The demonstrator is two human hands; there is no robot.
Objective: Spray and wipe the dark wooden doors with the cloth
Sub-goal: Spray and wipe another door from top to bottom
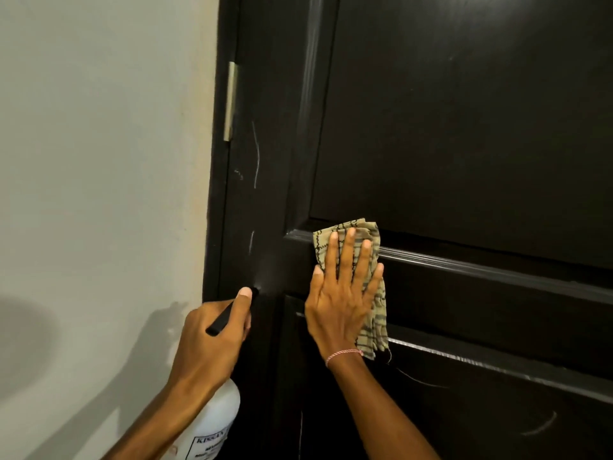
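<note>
Two jobs running. My left hand (pixel 212 330) is gripping the spray bottle (pixel 215 423), wetting the door (pixel 464 127) ahead. My right hand (pixel 341 293), fingers flat, is pressing the cloth (pixel 360 227).

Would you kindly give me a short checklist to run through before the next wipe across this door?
1. Cloth pressed flat on the door under the right hand: ok.
2. Bottle firmly gripped by the left hand: ok.
3. Nozzle pointing at the door, not at the wall: ok.
4. Pale streaks below the hinge wiped away: not ok, they show plainly.
5. Enough liquid in the bottle: cannot tell.
</note>
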